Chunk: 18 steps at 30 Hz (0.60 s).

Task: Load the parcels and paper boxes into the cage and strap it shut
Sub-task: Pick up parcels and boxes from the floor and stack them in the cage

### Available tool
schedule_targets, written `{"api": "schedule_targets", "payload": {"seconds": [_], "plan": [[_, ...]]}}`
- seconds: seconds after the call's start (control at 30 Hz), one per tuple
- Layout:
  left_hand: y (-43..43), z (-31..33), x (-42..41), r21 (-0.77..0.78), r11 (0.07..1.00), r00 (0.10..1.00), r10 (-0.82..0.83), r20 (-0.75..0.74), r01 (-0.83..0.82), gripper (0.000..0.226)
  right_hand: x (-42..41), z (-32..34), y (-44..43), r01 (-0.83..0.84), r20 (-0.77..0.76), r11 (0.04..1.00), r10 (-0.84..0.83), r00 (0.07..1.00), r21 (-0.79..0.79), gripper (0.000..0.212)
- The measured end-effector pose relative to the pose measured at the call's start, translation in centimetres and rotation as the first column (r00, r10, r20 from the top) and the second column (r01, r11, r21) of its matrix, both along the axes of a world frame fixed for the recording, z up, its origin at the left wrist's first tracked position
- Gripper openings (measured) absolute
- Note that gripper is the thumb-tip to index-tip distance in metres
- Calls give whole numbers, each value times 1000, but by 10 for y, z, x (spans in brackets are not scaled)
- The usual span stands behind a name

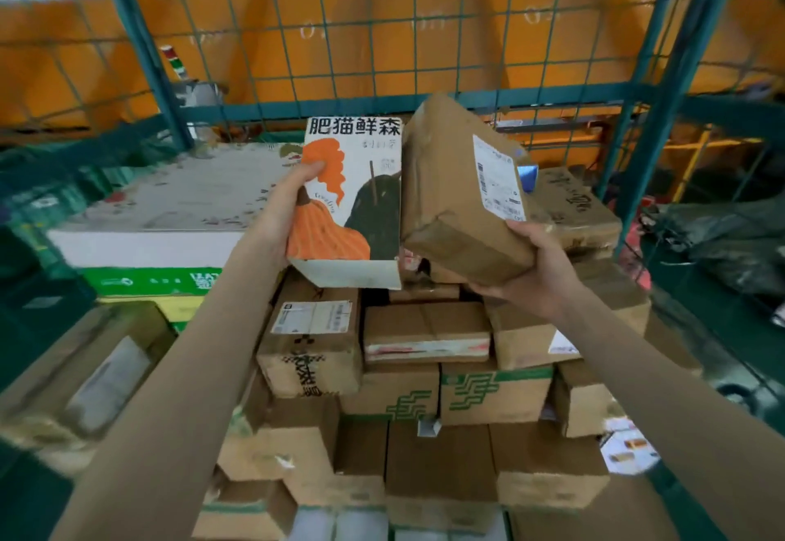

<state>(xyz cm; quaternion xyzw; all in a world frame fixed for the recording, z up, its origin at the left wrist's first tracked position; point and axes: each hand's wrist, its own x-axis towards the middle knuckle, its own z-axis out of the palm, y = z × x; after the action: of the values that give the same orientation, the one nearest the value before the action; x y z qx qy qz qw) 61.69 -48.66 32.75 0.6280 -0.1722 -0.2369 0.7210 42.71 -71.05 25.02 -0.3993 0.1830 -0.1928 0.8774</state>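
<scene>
In the head view, still mid-loading, the left hand [293,205] is gripping a printed box [352,201] and the right hand [539,273] a brown parcel [458,192], both above the stacked cartons [424,328] toward the cage [340,106] back edge, probably needing flat gaps next.

Orange wall panels [382,52] at back, red-green signal light [173,60] left, yellow rails [694,162] right

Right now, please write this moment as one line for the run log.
left hand: holds printed white box | right hand: holds brown parcel | both raised over stacked boxes in cage | stage: loading
</scene>
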Motion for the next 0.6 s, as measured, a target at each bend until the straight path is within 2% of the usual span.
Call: {"api": "schedule_targets", "payload": {"seconds": [0.1, 0.17, 0.33, 0.5, 0.6], "plan": [[13, -16, 3, 47, 999, 1000, 20, -24, -19, 22, 9, -5, 1, 7, -18, 1000, -7, 1000, 0, 68], [24, -25, 4, 110, 994, 999, -2, -34, 6, 26, 15, -3, -1, 41, -27, 999, -41, 999, -12, 62], [57, -52, 8, 191, 973, 969, -84, -232, 130, 38, 28, -1, -3, 68, -38, 995, -71, 997, -74, 40], [69, -80, 21, 355, 930, 968, -2, -252, 95, 52, 36, -8, -1, 71, -61, 996, -74, 995, -54, 28], [62, -87, 28, 363, 931, 964, 58, -258, 41, 42, 39, -12, -5, 90, -72, 995, -93, 993, -35, 27]]}}
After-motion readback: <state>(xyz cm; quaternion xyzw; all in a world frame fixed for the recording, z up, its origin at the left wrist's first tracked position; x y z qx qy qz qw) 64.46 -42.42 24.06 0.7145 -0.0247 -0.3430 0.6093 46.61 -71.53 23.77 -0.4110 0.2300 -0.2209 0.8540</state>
